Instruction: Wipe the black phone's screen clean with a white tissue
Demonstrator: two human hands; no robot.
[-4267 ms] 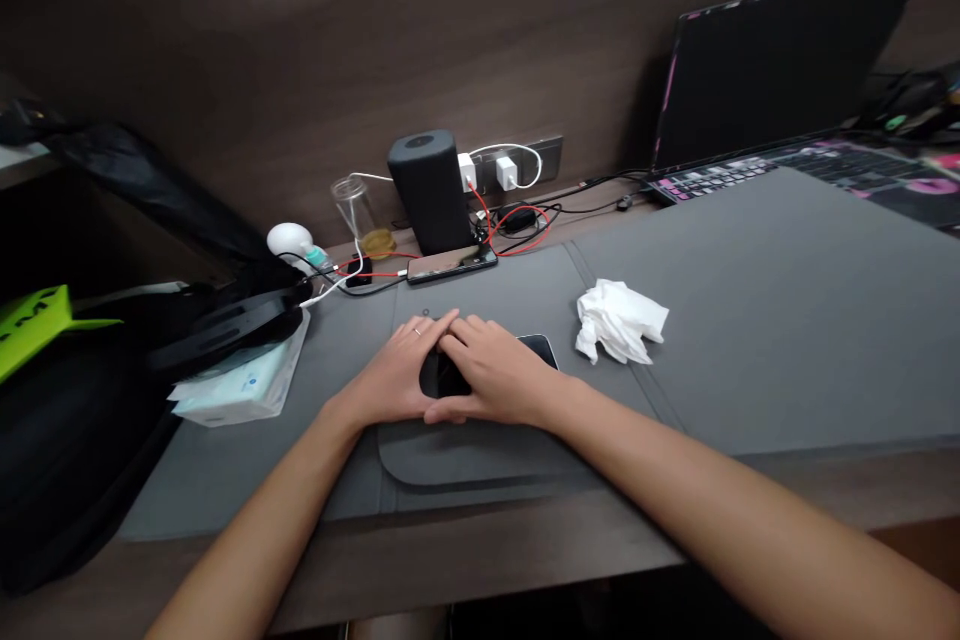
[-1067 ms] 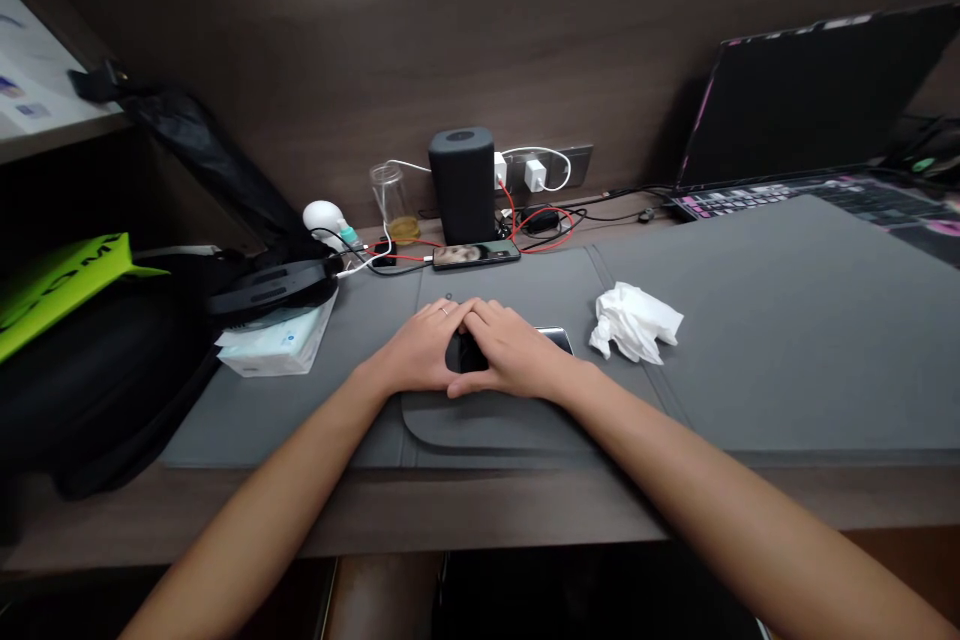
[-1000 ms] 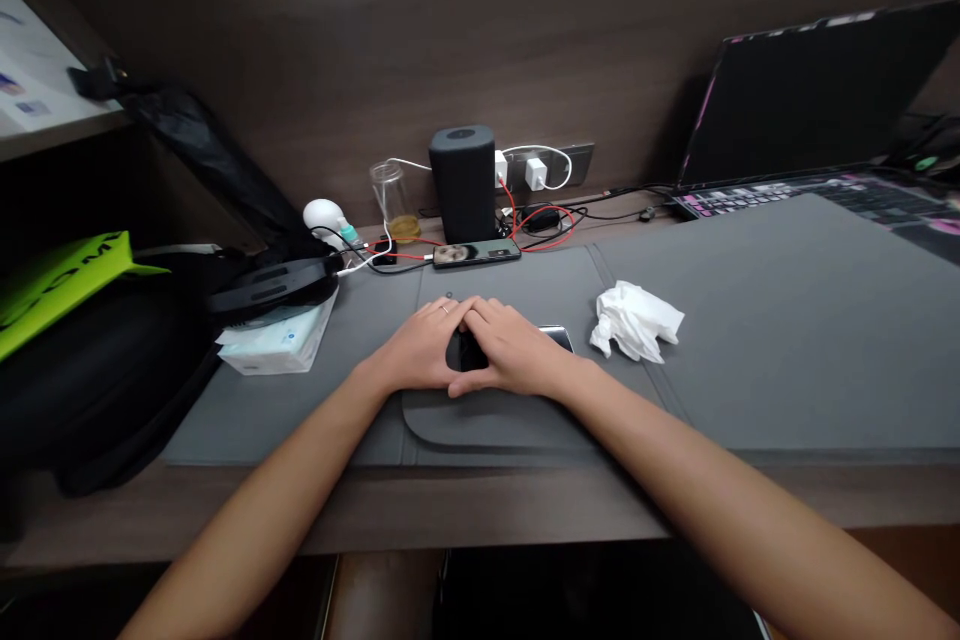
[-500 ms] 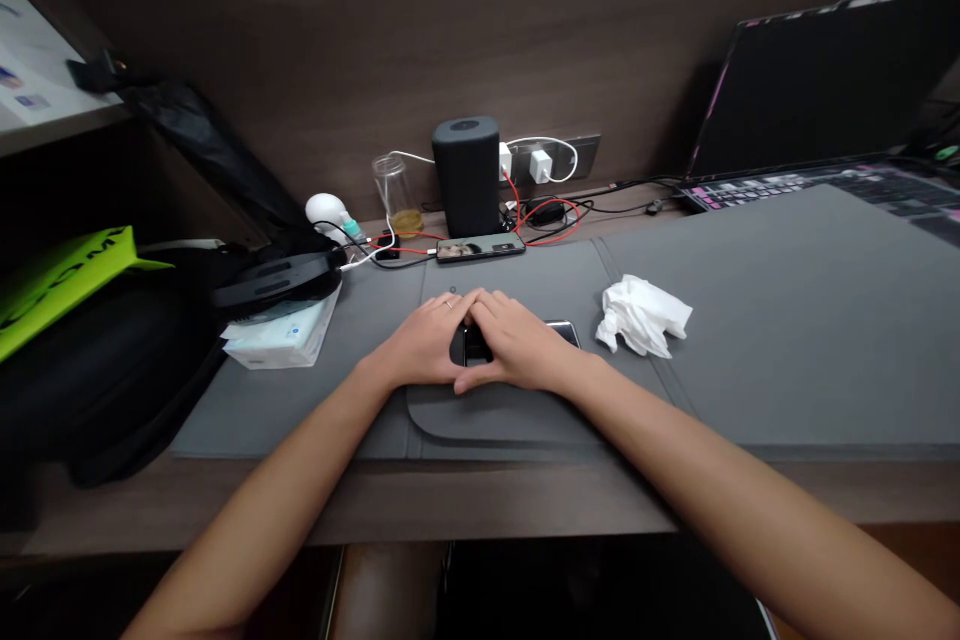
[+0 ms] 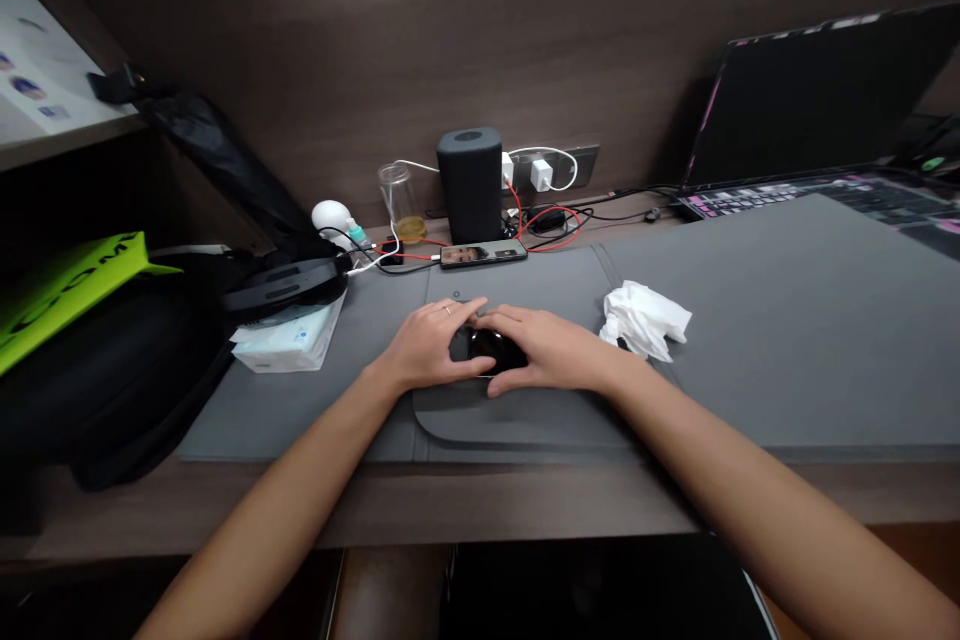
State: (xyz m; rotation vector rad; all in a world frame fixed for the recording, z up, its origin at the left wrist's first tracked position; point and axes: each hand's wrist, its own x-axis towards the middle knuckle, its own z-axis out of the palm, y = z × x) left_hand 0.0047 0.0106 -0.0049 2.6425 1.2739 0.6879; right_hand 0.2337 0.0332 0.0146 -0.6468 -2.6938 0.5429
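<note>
A black smartphone (image 5: 501,350) with a glossy dark screen lies flat on the grey desk mat (image 5: 787,340), between my two hands. My left hand (image 5: 435,345), a ring on one finger, curves round its left end, with the thumb along the near edge and the fingers at the far edge. Round the right end bends my right hand (image 5: 551,350), its thumb low on the near side, and covers that part of the phone. The fingertips of both hands come close together at the far edge.
Behind lies a second phone (image 5: 484,254) with a lit screen, plugged into a cable, before a black speaker (image 5: 470,185) and a glass jar (image 5: 401,205). Crumpled tissue (image 5: 646,320) sits right of my hands, a tissue pack (image 5: 289,340) left. A laptop (image 5: 817,110) stands far right.
My right hand has moved right, away from the left, so more of the phone's screen shows between them. My left thumb now reaches across its near edge. The view has shifted slightly.
</note>
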